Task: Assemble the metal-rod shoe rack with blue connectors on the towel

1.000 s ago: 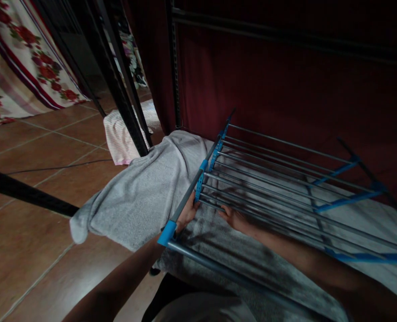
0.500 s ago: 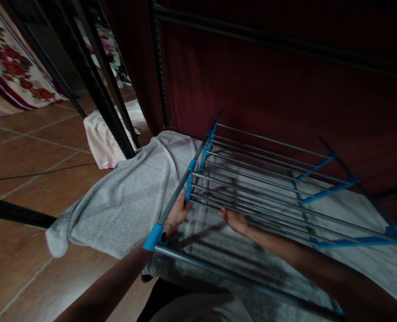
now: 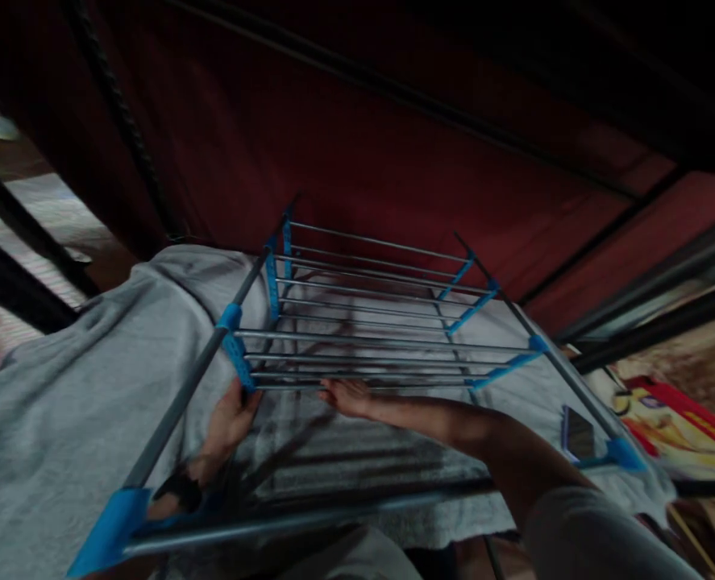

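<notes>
A rack of grey metal tubes with blue plastic brackets [image 3: 236,358], like a shoe rack, lies on a grey blanket [image 3: 133,338] in front of me. My left hand [image 3: 233,415], with a dark band at the wrist, grips the lower end of the near left blue bracket; some of its fingers are hidden behind it. Further right, my right hand [image 3: 346,397] has its fingers closed at the lowest crossbar [image 3: 293,387] of that tier. Closest to my body, a thicker tube [image 3: 309,519] runs from a blue corner joint [image 3: 112,528] across the rack.
Dark red cloth [image 3: 345,153] hangs behind the rack, crossed by dark metal bars. On the blanket at right lies a phone [image 3: 578,433]. Beyond it is a red and yellow printed package [image 3: 683,415]. Dark posts [image 3: 15,274] stand at the left.
My view has turned right, bringing the phone and package into sight. My left hand remains at the bracket end, and my right hand has closed in at the lowest crossbar.
</notes>
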The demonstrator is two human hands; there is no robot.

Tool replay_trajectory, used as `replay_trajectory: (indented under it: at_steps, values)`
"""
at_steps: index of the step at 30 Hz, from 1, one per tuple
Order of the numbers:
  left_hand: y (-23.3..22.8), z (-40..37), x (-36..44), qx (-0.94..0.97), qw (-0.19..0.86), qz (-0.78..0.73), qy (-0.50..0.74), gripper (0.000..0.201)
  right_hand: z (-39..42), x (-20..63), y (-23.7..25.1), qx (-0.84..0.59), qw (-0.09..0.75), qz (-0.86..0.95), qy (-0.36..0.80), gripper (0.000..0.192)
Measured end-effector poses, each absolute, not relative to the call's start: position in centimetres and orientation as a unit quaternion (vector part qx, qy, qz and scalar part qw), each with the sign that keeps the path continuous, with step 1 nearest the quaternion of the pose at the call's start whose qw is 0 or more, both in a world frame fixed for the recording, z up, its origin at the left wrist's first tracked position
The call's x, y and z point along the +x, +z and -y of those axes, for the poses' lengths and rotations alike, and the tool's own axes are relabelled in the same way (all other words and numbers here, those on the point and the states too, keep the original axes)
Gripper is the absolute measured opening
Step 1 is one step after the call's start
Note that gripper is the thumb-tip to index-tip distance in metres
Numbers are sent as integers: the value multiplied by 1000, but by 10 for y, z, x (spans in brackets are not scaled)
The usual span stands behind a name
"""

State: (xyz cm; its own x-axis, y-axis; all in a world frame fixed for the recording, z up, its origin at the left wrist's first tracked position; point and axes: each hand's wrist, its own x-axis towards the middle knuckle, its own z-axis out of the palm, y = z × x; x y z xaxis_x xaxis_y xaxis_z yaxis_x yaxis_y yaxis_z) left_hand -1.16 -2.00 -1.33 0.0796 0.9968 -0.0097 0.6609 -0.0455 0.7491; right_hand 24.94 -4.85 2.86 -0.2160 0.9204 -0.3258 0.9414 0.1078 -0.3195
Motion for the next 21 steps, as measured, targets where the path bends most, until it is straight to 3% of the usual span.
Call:
replay_trajectory:
  at_steps: [10, 21]
  values:
    - [-3, 17, -8, 687, 265, -644, 209, 38, 49, 244, 33, 651, -95, -703, -272, 14]
    - [-5, 16, -8, 702, 244, -646, 177, 42, 51, 242, 34, 625, -99, -722, -280, 21]
